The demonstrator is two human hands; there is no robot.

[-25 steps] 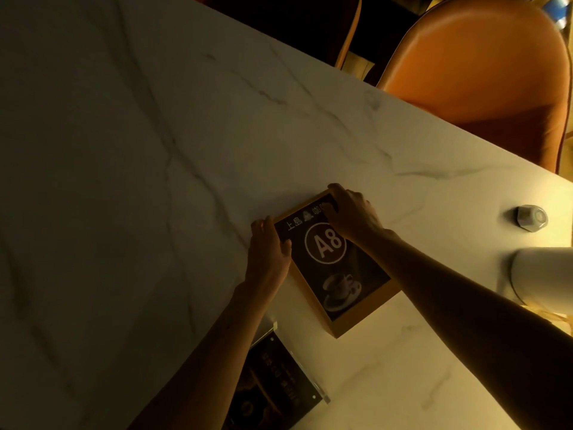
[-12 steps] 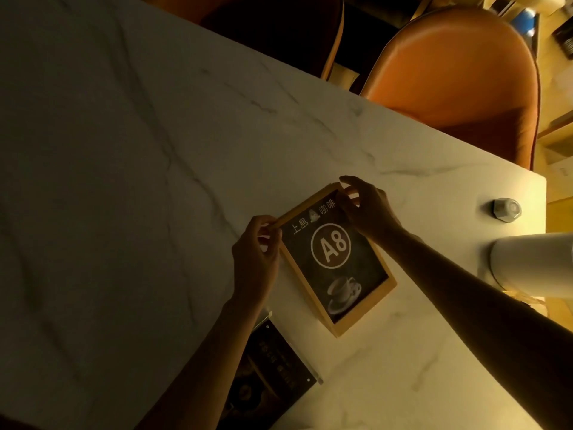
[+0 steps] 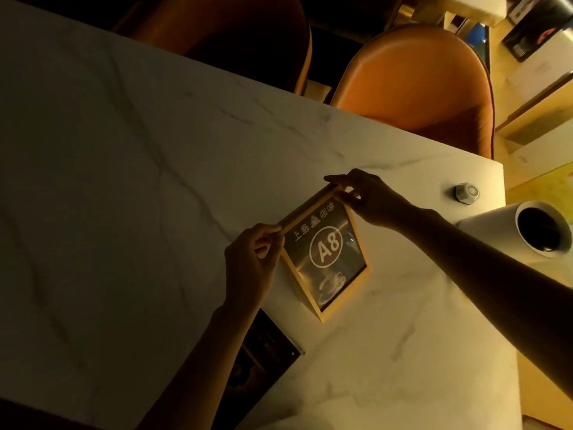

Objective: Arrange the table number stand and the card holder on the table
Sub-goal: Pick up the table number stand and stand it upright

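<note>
Both bare forearms extended over the table number stand (image 3: pixel 325 254), left hand (image 3: pixel 252 265) pinching its top-left corner, right hand (image 3: pixel 370 195) pinching its top-right corner, fingers of both curled, wrists raised.

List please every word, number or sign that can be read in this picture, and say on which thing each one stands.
"A8", in a white circle: on the table number stand.
"上島" and "咖啡", with a small logo between them: top of the same stand.
A coffee cup drawing, without text: below the circle.
Print on the card holder: too dark and blurred to read.
Dark panel at the top right: too small to read.
</note>
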